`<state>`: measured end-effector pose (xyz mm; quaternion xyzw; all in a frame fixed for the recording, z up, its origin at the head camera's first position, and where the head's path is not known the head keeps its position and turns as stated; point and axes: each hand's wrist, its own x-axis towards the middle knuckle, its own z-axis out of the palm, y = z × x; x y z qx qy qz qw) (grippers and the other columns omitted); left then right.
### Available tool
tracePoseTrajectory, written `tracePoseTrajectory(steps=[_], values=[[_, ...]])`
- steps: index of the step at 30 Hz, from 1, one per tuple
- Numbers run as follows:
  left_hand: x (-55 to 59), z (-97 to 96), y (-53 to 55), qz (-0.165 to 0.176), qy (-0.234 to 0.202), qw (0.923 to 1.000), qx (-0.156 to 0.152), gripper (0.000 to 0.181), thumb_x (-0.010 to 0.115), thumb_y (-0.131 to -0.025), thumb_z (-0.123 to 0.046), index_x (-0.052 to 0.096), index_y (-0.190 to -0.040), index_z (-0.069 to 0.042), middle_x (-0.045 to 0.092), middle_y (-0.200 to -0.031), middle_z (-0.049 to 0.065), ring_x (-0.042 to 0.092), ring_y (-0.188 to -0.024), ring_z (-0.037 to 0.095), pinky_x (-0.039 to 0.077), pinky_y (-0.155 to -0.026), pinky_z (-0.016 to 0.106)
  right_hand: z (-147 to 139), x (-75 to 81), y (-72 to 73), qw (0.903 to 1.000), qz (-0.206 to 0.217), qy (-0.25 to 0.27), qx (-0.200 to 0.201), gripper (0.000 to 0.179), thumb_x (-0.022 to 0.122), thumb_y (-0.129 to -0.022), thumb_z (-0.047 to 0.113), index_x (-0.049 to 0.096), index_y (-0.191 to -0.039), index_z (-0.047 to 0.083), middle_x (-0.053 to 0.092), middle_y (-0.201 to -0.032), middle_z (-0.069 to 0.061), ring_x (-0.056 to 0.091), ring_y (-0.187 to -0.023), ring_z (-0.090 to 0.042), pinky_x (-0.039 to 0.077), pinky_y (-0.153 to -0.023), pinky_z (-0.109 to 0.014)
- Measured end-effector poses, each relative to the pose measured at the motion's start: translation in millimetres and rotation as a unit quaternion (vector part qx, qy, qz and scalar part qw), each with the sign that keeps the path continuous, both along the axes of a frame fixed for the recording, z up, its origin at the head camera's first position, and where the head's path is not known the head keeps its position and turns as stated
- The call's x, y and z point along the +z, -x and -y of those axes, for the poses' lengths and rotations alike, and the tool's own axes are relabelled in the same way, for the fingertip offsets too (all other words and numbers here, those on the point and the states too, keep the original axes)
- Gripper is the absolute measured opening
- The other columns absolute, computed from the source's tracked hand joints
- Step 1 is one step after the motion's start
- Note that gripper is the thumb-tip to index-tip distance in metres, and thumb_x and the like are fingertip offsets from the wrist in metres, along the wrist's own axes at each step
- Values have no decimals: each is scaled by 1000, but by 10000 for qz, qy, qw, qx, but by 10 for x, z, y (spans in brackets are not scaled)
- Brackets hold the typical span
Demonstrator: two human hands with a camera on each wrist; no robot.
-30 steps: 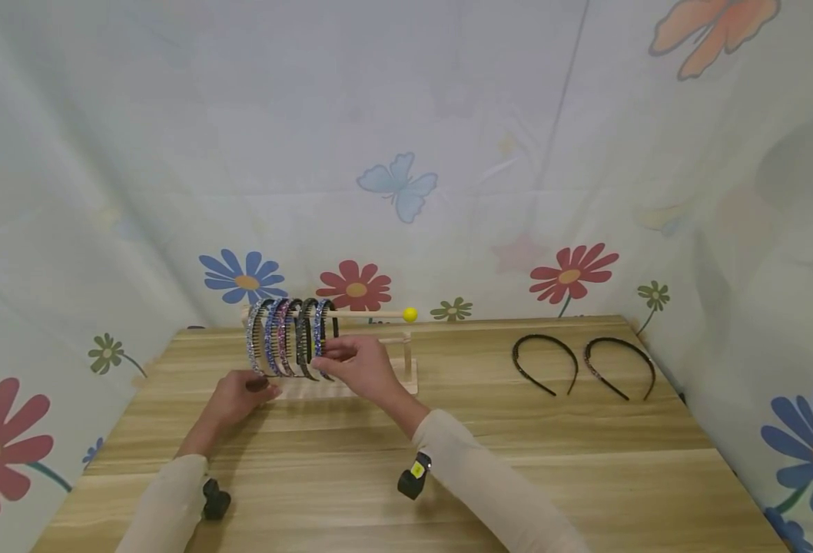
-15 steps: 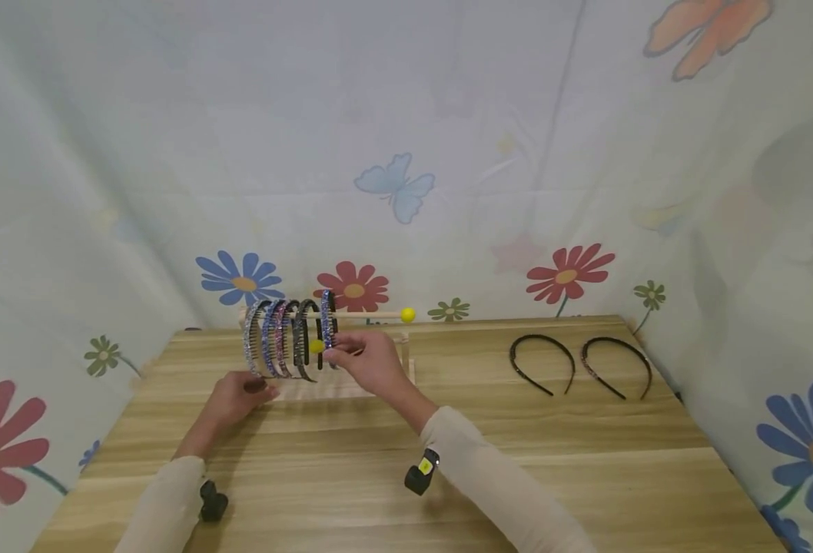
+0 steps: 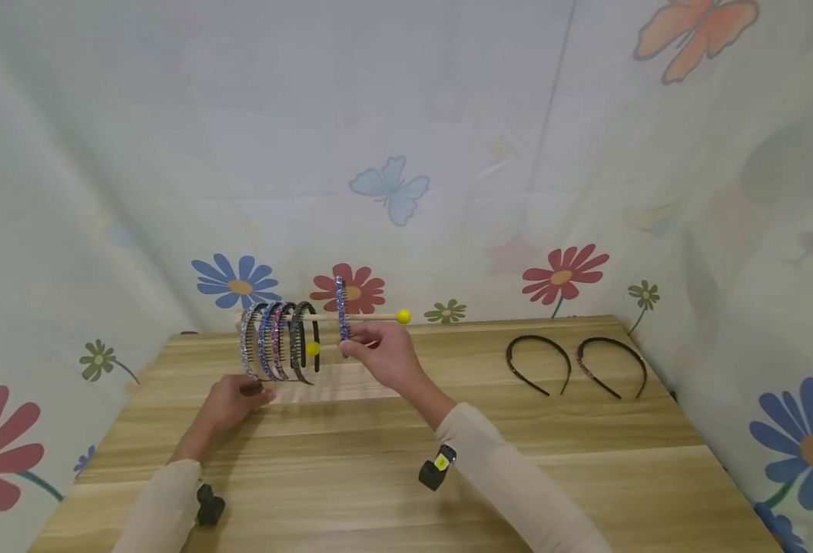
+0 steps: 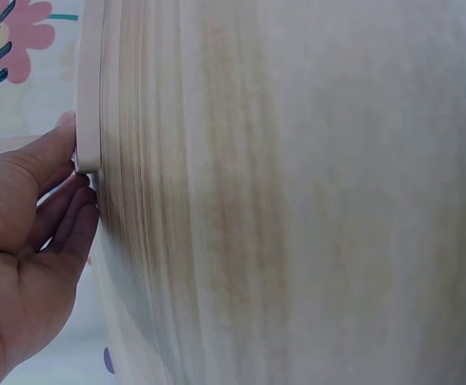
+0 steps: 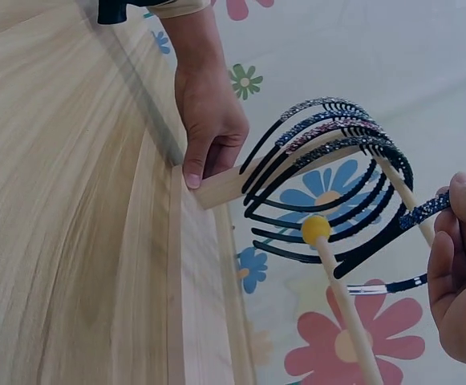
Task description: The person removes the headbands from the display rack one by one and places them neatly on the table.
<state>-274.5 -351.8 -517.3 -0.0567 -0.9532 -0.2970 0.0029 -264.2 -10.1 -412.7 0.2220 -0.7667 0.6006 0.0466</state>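
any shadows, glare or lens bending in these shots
Head view: soft shadow on the tabletop near the left hand, no harsh glare; left wrist view: the tabletop looks washed out toward the upper right, and its edge seems to bow, perhaps lens distortion; right wrist view: a shadow band crosses the tabletop toward the left hand, while the sparkly headbands look fairly crisp.

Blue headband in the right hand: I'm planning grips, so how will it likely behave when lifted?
The blue headband is probably light, being thin and narrow. It seems fairly stiff, extending above the right hand without sagging. Its glittery surface may resist slipping.
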Motion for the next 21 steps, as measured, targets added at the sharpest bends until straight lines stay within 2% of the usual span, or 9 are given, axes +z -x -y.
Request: tracePoseTrajectory(steps=[5,14,21], values=[[0,1,12,48,20,10000,-6,40,74,-96,-34,73,-113,2,73,-112,21,68,-99,31,54,-90,55,-68,75,-18,10000,12,75,33,21,78,-93,20,79,-108,6,79,-96,-3,73,-86,-26,58,-71,-26],[-4,6,19,97,33,9999,35,40,74,-95,-34,74,-113,1,72,-115,22,68,-104,35,54,-92,55,-234,240,-35,9992,-398,80,-55,19,77,-93,19,79,-108,8,79,-93,-3,71,-77,-14,58,-69,-27],[4,-3,6,120,-13,9999,2,39,74,-96,-33,73,-112,2,72,-116,24,68,-105,37,54,-92,56,-401,344,-30,9993,-310,166,-148,23,78,-93,19,78,-111,5,78,-94,-7,71,-79,-21,57,-67,-28]])
